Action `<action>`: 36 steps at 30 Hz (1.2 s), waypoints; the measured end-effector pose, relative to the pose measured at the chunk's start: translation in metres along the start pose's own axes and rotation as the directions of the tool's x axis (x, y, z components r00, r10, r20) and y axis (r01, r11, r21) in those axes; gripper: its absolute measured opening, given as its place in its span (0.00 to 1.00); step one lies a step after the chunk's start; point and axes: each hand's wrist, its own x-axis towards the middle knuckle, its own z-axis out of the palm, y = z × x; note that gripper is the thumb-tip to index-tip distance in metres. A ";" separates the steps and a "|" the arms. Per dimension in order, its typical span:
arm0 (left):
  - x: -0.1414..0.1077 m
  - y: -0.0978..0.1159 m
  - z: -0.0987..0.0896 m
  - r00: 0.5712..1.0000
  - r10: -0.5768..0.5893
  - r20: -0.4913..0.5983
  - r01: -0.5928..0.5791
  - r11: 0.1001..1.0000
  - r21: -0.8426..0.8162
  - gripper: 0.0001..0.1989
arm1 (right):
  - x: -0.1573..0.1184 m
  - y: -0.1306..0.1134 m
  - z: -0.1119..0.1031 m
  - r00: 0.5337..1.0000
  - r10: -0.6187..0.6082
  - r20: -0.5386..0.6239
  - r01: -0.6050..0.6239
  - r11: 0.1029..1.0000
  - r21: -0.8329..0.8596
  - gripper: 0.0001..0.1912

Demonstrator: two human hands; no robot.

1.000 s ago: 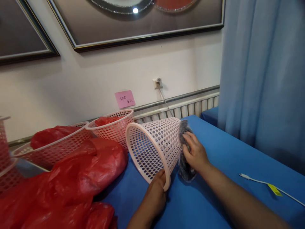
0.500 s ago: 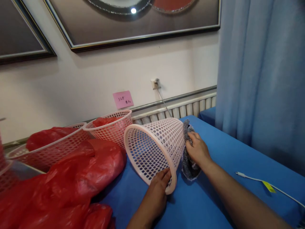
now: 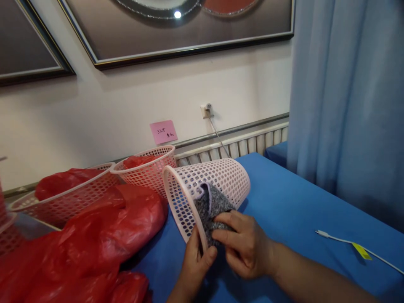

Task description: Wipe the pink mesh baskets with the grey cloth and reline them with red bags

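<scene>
The left hand (image 3: 195, 265) grips the basket (image 3: 229, 179) at the lower part of its rim: the thumb bears on the outer side, the fingers on the inner side, and the rim is pinched between them. The right hand (image 3: 248, 244) pinches the gray cloth (image 3: 221, 200) with bent fingers and presses it against the outer wall of the basket, just beside the left thumb. The basket is tipped on its side over the blue tabletop (image 3: 280, 202), directly beyond both sets of fingers; its mouth faces left and its base points away to the right. Red plastic bags (image 3: 110, 231) lie to the left of the left fingers. Farther back on that side, beyond the bags, a round basket (image 3: 151, 176) and a wider basket (image 3: 78, 202) each contain red plastic. A white cable (image 3: 341, 240) with a yellow tag (image 3: 361, 251) lies well to the right of the right fingers. A blue curtain (image 3: 344, 105) hangs beyond the cable.
</scene>
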 end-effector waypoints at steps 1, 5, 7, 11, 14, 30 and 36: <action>-0.001 0.001 -0.003 1.000 0.001 -0.007 -0.001 1.000 0.027 0.39 | 0.000 -0.003 0.002 1.000 -0.025 0.012 0.025 1.000 0.004 0.22; -0.002 0.010 -0.005 0.998 0.000 0.057 -0.007 0.992 0.127 0.32 | -0.002 0.003 0.004 0.996 0.013 -0.084 -0.018 0.998 -0.062 0.24; -0.002 0.019 0.000 0.992 -0.001 0.130 -0.033 0.966 0.255 0.29 | -0.006 0.023 0.001 0.962 0.168 -0.215 -0.204 0.966 -0.158 0.25; 0.002 0.030 0.013 0.957 -0.005 0.289 -0.158 0.828 0.537 0.27 | -0.012 0.073 -0.010 0.750 0.506 -0.425 -0.628 0.746 -0.220 0.29; 0.003 0.028 0.018 0.939 0.005 0.344 -0.232 0.748 0.622 0.28 | -0.012 0.084 -0.016 0.596 0.632 -0.495 -0.750 0.659 -0.062 0.30; 0.013 0.005 0.017 0.996 0.077 0.036 -0.085 0.907 0.413 0.21 | -0.004 0.045 -0.069 0.792 0.610 0.004 -0.608 0.789 0.095 0.11; 0.006 0.009 0.038 0.968 0.105 0.228 -0.213 0.825 0.523 0.19 | -0.006 0.069 -0.047 0.638 0.447 -0.627 -0.492 0.863 0.115 0.15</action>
